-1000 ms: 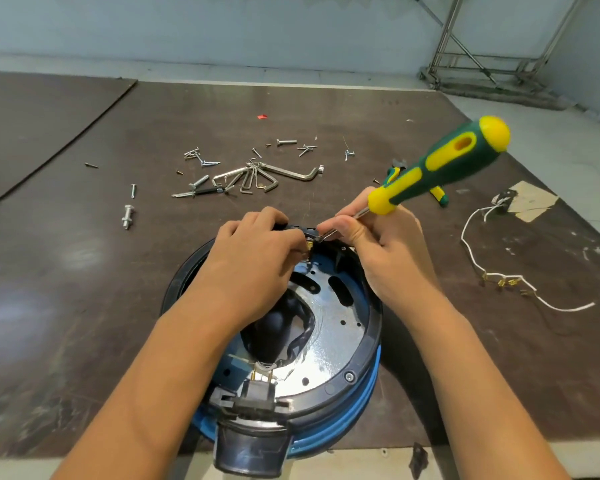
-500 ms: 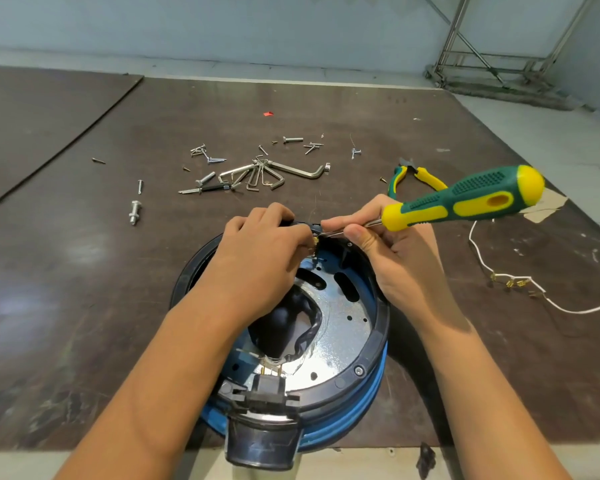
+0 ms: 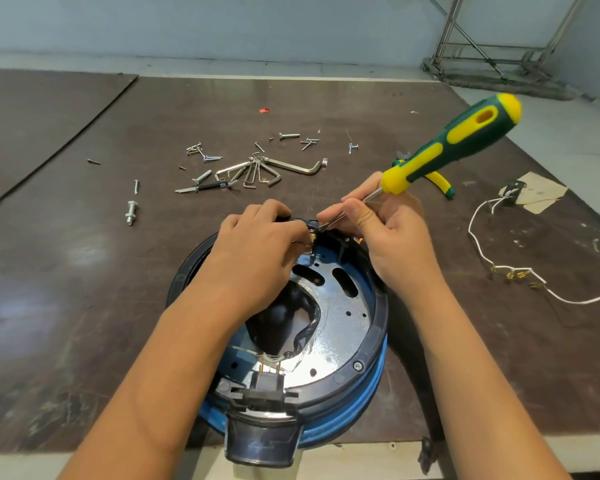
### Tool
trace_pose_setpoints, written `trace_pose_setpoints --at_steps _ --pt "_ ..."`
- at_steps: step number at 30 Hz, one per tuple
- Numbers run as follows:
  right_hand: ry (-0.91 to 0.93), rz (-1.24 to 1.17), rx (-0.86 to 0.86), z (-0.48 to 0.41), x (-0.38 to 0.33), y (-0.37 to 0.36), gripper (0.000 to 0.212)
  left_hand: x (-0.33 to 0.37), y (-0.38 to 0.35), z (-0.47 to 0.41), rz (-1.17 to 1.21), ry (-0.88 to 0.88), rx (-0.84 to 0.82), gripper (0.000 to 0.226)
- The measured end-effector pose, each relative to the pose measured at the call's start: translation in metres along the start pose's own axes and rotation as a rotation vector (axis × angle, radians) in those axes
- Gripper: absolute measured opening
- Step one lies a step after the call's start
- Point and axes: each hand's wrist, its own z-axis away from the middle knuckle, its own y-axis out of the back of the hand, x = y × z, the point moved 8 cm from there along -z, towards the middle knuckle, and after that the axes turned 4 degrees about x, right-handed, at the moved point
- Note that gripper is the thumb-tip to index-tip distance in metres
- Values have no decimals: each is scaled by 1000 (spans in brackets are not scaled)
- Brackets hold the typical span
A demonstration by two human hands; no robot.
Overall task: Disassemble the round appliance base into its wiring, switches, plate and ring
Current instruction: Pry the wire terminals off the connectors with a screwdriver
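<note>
Gripping switch [image 3: 305, 222], screwdriver [image 3: 454, 143], plate [image 3: 343, 323] inside base [image 3: 364, 408]

Your left hand [image 3: 257, 251] covers most of the small black part [image 3: 303, 220] at the far rim of the base [image 3: 378, 306]. The screwdriver [image 3: 458, 143] handle hides most of the pliers [image 3: 442, 184], and the top edge cuts off the metal frame [image 3: 492, 46].
</note>
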Motion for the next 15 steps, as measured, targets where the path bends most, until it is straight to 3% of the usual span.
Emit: trace_pose_setpoints --at_steps 7,15 --pt "-61 -124 30 -3 5 1 14 0 1 1 10 -4 8 22" --pt "148 -13 -71 4 -9 0 24 0 0 1 15 -5 11 22"
